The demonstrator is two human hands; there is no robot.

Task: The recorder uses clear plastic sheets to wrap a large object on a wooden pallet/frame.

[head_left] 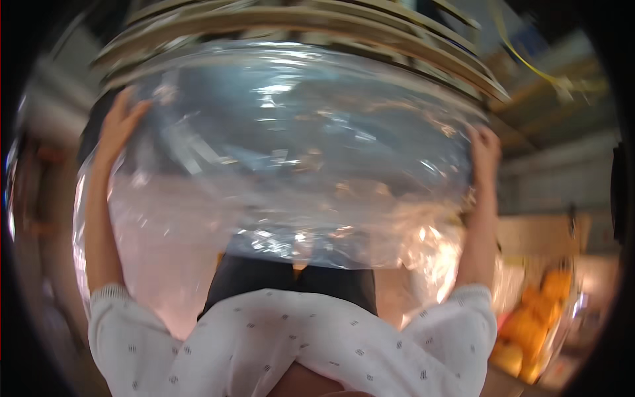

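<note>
A large clear plastic bag is stretched wide in front of me and fills most of the view. My left hand grips its upper left edge, arm raised. My right hand grips its upper right edge at about the same height. The film is shiny and creased, and it blurs what lies behind it. Below it I see my white patterned sleeves and dark trousers.
Stacked wooden boards or shelves run across the top. A yellow cable hangs at the upper right. Orange and yellow items sit at the lower right, partly behind plastic. The picture is motion-blurred.
</note>
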